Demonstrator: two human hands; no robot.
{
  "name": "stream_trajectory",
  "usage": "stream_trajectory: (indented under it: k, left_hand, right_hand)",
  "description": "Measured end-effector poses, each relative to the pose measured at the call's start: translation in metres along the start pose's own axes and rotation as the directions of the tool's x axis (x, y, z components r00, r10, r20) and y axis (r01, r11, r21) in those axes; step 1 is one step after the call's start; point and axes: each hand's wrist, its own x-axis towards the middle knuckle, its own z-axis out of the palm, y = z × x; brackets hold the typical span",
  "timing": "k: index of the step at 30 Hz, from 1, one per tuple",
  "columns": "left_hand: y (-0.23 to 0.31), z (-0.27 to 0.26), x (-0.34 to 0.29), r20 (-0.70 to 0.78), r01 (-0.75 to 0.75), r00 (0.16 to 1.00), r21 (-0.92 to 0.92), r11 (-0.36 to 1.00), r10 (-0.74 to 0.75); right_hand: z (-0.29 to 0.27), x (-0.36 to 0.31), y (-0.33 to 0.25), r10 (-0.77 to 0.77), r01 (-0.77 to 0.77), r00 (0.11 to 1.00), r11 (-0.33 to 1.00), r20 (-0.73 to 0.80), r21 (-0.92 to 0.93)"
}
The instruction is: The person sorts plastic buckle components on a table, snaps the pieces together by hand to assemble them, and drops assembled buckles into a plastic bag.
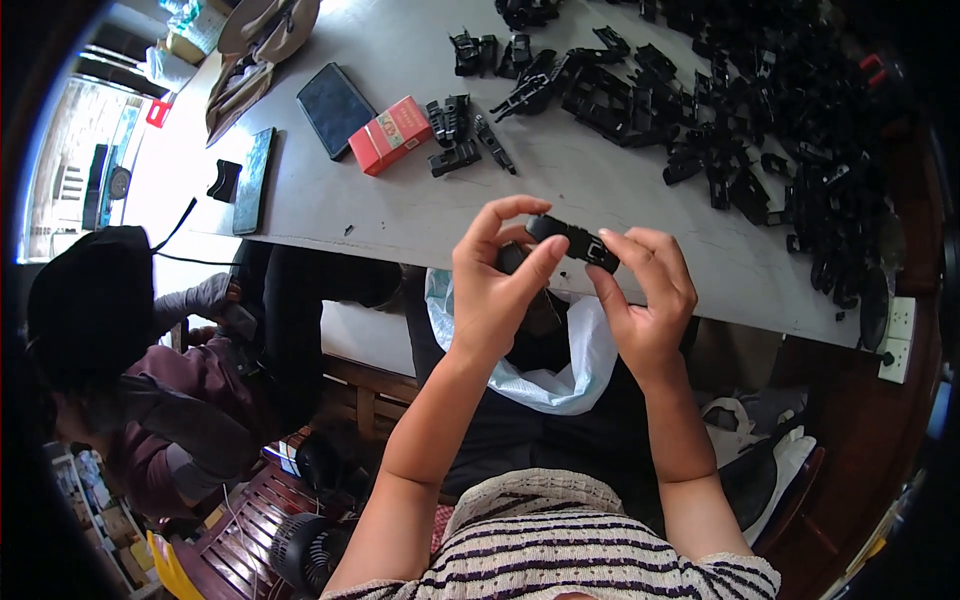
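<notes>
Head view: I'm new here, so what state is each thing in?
Black part: held up, pinched between both hands.
Left hand: closed on its left end.
Right hand: closed on its right end.
Loose black parts: scattered and heaped on the table.
Plastic bag: mouth open.
Red box: lying down.
Dark tablet-like device: lying flat, face dark.
Fan: running or not, can't tell.

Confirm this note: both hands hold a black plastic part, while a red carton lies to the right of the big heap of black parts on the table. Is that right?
Not quite: the head view shows the red carton to the left of the big heap of black parts. The left hand and right hand do hold the black plastic part.
</notes>
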Motion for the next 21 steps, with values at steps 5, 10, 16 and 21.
stream_trajectory:
  k: [5, 10, 16, 21]
  left_hand:
    - [-0.003, -0.01, -0.013, 0.034, -0.016, 0.999, -0.072, 0.997, 0.019]
    - [-0.014, -0.025, -0.027, 0.048, 0.06, 0.997, -0.17, 0.984, -0.053]
    - [-0.035, -0.043, -0.043, -0.034, 0.098, 0.994, -0.075, 0.992, -0.1]
    - [-0.033, -0.051, -0.047, -0.144, 0.067, 0.984, -0.232, 0.97, -0.102]
  right_hand:
    - [-0.012, 0.002, -0.004, 0.248, -0.323, 0.938, 0.881, 0.243, 0.346]
    - [-0.004, -0.012, 0.0, 0.296, -0.502, 0.849, 0.711, 0.438, 0.492]
    - [0.015, 0.021, 0.006, 0.138, -0.32, 0.874, 0.885, 0.465, 0.337]
    - [0.042, 0.054, -0.01, 0.048, -0.197, 0.856, 0.951, 0.515, 0.238]
